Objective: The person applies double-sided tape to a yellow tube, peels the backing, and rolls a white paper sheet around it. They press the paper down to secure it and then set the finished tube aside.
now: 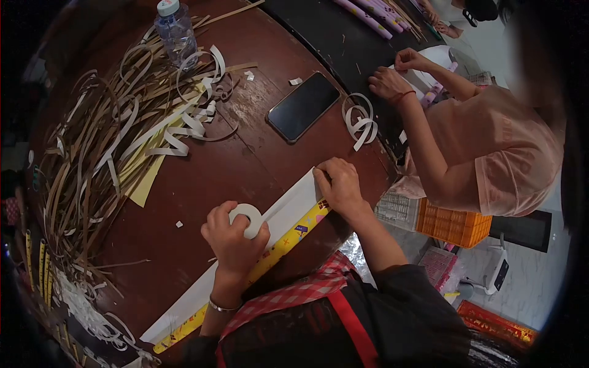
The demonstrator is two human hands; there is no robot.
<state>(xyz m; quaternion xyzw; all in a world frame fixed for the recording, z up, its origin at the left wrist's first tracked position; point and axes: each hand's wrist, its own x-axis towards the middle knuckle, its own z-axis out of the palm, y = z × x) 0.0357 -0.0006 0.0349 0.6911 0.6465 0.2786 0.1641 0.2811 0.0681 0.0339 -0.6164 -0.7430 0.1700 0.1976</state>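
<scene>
A long strip of paper, white on top with a yellow patterned roll along its near edge, lies slantwise across the table. My left hand is closed around a roll of white tape just over the middle of the strip. At the strip's far right end, my right hand grips the paper, thumb and fingers together at its white edge. A smartphone with a dark screen lies beyond my right hand, and beside it is a curled white strip.
Brown and white paper strips are heaped on the left, with a clear plastic bottle upright at their far end. Across the dark table, a co-worker handles white paper and a purple patterned roll. An orange crate stands at right.
</scene>
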